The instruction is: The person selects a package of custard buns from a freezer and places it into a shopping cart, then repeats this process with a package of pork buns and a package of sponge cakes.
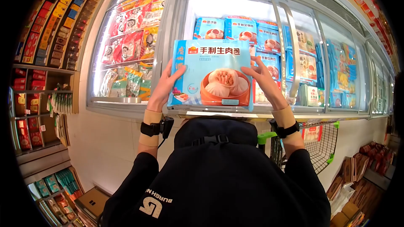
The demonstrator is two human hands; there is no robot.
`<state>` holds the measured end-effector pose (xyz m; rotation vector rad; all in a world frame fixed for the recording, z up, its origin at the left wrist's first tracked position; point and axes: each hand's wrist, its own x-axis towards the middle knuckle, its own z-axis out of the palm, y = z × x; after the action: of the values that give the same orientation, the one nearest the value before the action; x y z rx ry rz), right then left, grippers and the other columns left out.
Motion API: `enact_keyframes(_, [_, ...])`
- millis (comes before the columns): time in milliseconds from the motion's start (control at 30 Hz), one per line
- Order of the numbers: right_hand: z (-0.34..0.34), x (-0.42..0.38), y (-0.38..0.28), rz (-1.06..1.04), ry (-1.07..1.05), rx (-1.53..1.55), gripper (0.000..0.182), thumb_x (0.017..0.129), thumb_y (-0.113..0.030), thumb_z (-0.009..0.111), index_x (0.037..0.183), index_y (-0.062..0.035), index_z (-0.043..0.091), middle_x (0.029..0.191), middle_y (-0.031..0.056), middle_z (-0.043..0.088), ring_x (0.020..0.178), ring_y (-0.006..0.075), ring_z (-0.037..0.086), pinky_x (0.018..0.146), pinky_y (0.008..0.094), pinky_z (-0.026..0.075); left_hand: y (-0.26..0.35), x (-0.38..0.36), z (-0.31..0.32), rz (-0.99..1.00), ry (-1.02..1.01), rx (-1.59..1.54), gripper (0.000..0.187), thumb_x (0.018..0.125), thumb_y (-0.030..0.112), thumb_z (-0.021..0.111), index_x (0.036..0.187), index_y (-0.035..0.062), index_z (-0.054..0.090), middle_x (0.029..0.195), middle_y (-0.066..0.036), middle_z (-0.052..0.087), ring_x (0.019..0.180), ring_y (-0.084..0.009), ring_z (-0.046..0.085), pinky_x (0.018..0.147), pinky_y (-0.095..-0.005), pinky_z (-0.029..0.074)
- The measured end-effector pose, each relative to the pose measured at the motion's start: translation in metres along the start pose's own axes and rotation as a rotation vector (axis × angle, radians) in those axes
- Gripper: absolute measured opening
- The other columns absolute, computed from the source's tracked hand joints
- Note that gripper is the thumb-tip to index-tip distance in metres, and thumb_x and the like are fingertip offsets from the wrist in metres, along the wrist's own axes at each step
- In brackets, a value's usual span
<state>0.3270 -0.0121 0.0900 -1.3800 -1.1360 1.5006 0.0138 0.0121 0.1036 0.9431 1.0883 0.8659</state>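
A large light-blue bag of buns (221, 69) is held upright between my two hands in front of an opened chest freezer. My left hand (168, 82) grips its left edge, with the thumb on the front. On the opposite edge, my right hand (264, 77) has its thumb on the front and fingers at the upper corner. The bag's front shows a steamer with buns. Behind it, similar blue bags (241, 28) lie in the lit freezer, partly hidden by the held bag.
The freezer's front rail (202, 113) runs below the bag. A sliding door with a handle (293, 50) stands to the right. Red and white packs (130, 46) lie under glass at left. A wire cart (320, 149) is at lower right, shelves (42, 105) at far left.
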Motion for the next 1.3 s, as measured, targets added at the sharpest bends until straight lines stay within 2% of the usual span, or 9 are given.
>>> enact_keyframes(167, [0.007,-0.009,-0.013,-0.087,-0.061,0.036,0.058,0.089,-0.032,0.067,0.133,-0.0007,0.044,0.101,0.0104,0.068,0.091,0.0121,0.060,0.081,0.0273,0.045,-0.005,-0.001,0.006,0.003,0.006,0.097,0.060,0.091,0.023,0.066,0.140,0.0024,0.039,0.125,-0.009,0.056,0.109,-0.0138,0.056,0.090,-0.0276,0.048])
enact_keyframes(300, [0.015,-0.022,-0.037,-0.150,-0.048,0.103,0.050,0.096,-0.035,0.057,0.131,-0.0001,0.045,0.093,0.0089,0.067,0.089,0.0128,0.061,0.081,0.0277,0.046,-0.020,0.001,0.006,-0.005,-0.007,0.069,0.061,0.093,0.025,0.064,0.142,0.0032,0.035,0.124,-0.008,0.057,0.108,-0.0134,0.056,0.091,-0.0290,0.047])
enact_keyframes(400, [0.018,-0.028,-0.050,-0.207,-0.118,0.163,0.046,0.102,-0.034,0.044,0.132,0.0007,0.045,0.088,0.0089,0.064,0.088,0.0156,0.063,0.080,0.0290,0.047,-0.035,-0.001,0.000,-0.048,-0.026,-0.056,0.059,0.098,0.032,0.056,0.144,0.0040,0.033,0.128,-0.009,0.055,0.111,-0.0153,0.056,0.095,-0.0307,0.046])
enact_keyframes(633, [0.038,-0.036,-0.078,-0.398,-0.374,0.313,0.043,0.103,-0.029,0.042,0.138,-0.0028,0.039,0.094,0.0105,0.065,0.093,0.0178,0.064,0.083,0.0303,0.049,-0.038,-0.006,0.005,-0.060,-0.199,-0.294,0.066,0.100,0.053,0.033,0.148,0.0085,0.023,0.140,-0.013,0.045,0.125,-0.0231,0.050,0.100,-0.0366,0.047])
enact_keyframes(700, [0.039,-0.037,-0.081,-0.398,-0.398,0.287,0.045,0.103,-0.027,0.043,0.141,-0.0037,0.037,0.097,0.0117,0.066,0.094,0.0179,0.064,0.085,0.0306,0.048,-0.039,-0.008,0.002,-0.168,-0.175,-0.299,0.071,0.098,0.060,0.025,0.144,0.0067,0.029,0.130,-0.013,0.051,0.115,-0.0211,0.054,0.093,-0.0345,0.048])
enact_keyframes(833, [0.039,-0.039,-0.083,-0.399,-0.404,0.266,0.047,0.103,-0.026,0.043,0.143,-0.0020,0.037,0.096,0.0128,0.066,0.094,0.0183,0.064,0.086,0.0317,0.048,-0.035,-0.009,0.010,-0.171,-0.130,-0.296,0.084,0.095,0.069,0.019,0.134,0.0007,0.047,0.103,-0.013,0.065,0.091,-0.0156,0.063,0.075,-0.0264,0.052])
enact_keyframes(1000, [0.027,-0.041,-0.078,-0.354,-0.365,0.254,0.045,0.101,-0.026,0.048,0.139,-0.0034,0.040,0.098,0.0125,0.067,0.091,0.0172,0.064,0.084,0.0297,0.048,-0.026,-0.011,0.012,-0.093,-0.158,-0.353,0.066,0.101,0.052,0.030,0.148,0.0074,0.024,0.143,-0.013,0.044,0.127,-0.0244,0.049,0.105,-0.0385,0.043])
enact_keyframes(1133, [0.013,-0.039,-0.063,-0.239,-0.230,0.168,0.045,0.101,-0.027,0.048,0.138,-0.0020,0.043,0.092,0.0095,0.066,0.088,0.0158,0.064,0.083,0.0288,0.048,-0.022,-0.006,0.002,-0.021,-0.128,-0.238,0.055,0.102,0.039,0.040,0.145,0.0048,0.032,0.141,-0.011,0.045,0.125,-0.0191,0.048,0.104,-0.0343,0.041])
enact_keyframes(1300, [0.006,-0.041,-0.043,-0.094,-0.064,0.132,0.040,0.102,-0.032,0.047,0.125,-0.0002,0.053,0.085,0.0008,0.057,0.084,0.0100,0.055,0.080,0.0257,0.044,-0.011,-0.011,0.004,0.035,-0.037,0.035,0.060,0.101,0.037,0.046,0.147,0.0023,0.028,0.141,-0.009,0.043,0.129,-0.0164,0.040,0.107,-0.0313,0.033])
